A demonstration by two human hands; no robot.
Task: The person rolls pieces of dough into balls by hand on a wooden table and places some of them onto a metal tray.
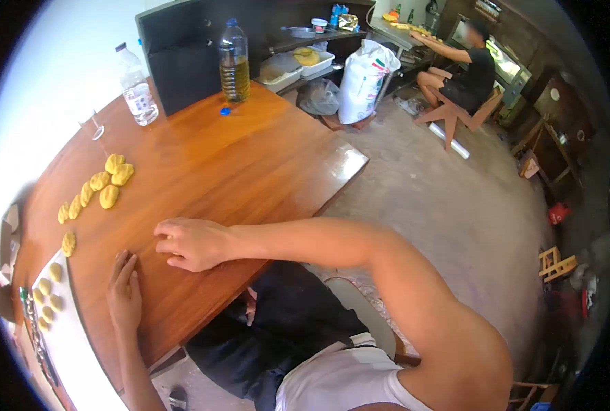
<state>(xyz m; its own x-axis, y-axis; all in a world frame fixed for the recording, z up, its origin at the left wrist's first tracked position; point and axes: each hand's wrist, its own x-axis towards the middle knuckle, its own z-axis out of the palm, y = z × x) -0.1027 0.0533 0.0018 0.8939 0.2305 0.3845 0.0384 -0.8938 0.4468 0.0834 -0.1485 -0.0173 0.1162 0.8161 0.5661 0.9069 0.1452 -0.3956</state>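
Observation:
My right hand (194, 244) is over the wooden table (250, 157) near its front edge, its fingers curled downward; what lies under them, if anything, is hidden. To its left, my left hand (124, 288) rests on the wood with its fingers stretched out and nothing in it. Beyond it, several yellow dough pieces (109, 196) form a loose curved row, with one piece (69, 243) nearer the white board. Several smaller, smooth dough pieces (55, 302) sit on the white board (85, 363) at the left.
An oil bottle (235, 72), a blue cap (225, 111), a clear bottle (139, 99) and a glass (96, 129) stand or lie at the table's far side. Behind are shelves with trays (315, 65) and a white sack (363, 82). Another person (472, 75) sits at a far counter.

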